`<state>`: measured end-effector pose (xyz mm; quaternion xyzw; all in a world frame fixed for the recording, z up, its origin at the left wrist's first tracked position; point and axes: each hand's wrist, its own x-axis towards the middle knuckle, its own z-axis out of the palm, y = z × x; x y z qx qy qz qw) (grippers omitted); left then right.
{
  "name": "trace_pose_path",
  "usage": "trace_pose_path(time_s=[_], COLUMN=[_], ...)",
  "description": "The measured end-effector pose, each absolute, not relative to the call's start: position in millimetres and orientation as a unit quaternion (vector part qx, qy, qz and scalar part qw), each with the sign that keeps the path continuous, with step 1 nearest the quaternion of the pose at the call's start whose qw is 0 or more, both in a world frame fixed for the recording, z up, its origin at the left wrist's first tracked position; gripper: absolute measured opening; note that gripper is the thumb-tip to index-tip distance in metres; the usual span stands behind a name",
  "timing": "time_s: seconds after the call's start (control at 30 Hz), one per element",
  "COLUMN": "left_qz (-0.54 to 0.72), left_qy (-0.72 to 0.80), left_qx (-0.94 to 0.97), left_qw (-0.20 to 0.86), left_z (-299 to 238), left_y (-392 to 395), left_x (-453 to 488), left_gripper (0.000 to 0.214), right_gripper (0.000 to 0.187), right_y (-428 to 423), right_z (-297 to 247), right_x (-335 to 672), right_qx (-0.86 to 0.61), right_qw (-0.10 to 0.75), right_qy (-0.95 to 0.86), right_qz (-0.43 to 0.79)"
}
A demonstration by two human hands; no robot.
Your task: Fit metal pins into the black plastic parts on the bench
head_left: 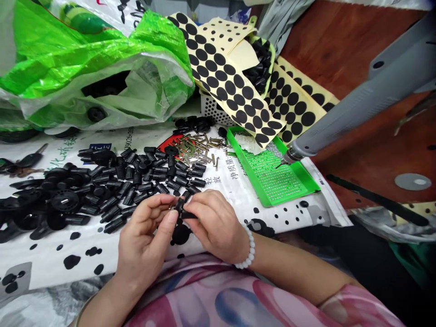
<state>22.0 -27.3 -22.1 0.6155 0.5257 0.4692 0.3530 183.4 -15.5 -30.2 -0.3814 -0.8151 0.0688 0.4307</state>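
Note:
Both hands meet over the table's front edge, around a small black plastic part (179,210). My left hand (145,238) pinches it from the left between thumb and fingers. From the right, my right hand (214,222) grips the same part; a dark piece shows under its fingertips. The fingers cover much of the part, so its full shape is hidden. Just beyond the hands lies a heap of ribbed black plastic knobs (131,175). Small metal clips (200,147) are scattered behind that heap.
Right of the hands, a grey electric screwdriver (357,95) slants down, its bit over a green tray (311,181) of small screws. Behind are sheets of black round stickers (218,77) and a white perforated basket (213,109). A green plastic bag (102,59) stands back left; keys (30,161) lie left.

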Motion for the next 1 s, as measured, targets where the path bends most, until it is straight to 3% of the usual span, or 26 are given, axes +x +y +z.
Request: trace_pose_path(time_s=[0.13,0.27,0.47,0.67,0.8,1.0], left_qz=[0.427,0.441,0.485,0.474,0.478,0.485], left_qy=[0.536,0.551,0.556,0.567,0.580,0.590], left_qx=[0.660,0.629,0.576,0.622,0.603,0.589], left_qw=[0.308,0.327,0.353,0.257,0.268,0.264], left_z=[-28.4,-39.3,-47.1,-51.2,-52.5,-51.8], left_y=[-23.6,-24.1,-27.0,-25.1,-23.9,-23.0], left_x=[19.4,17.5,21.6,24.7,26.6,28.4], left_gripper=[0.031,0.031,0.033,0.031,0.031,0.031], right_gripper=[0.019,0.029,0.035,0.041,0.051,0.042], right_y=[-11.7,-9.9,-12.3,-11.2,-8.6,-10.8], right_z=[-31.3,-31.0,-31.2,-34.4,-30.0,-19.9], right_x=[181.7,181.9,180.7,175.5,174.1,178.0], right_qx=[-0.395,-0.438,-0.449,-0.472,-0.495,-0.467], right_qw=[0.399,0.341,0.328,0.308,0.276,0.265], right_qy=[-0.828,-0.831,-0.831,-0.826,-0.821,-0.841], right_qz=[0.008,-0.031,0.004,0.008,0.070,0.060])
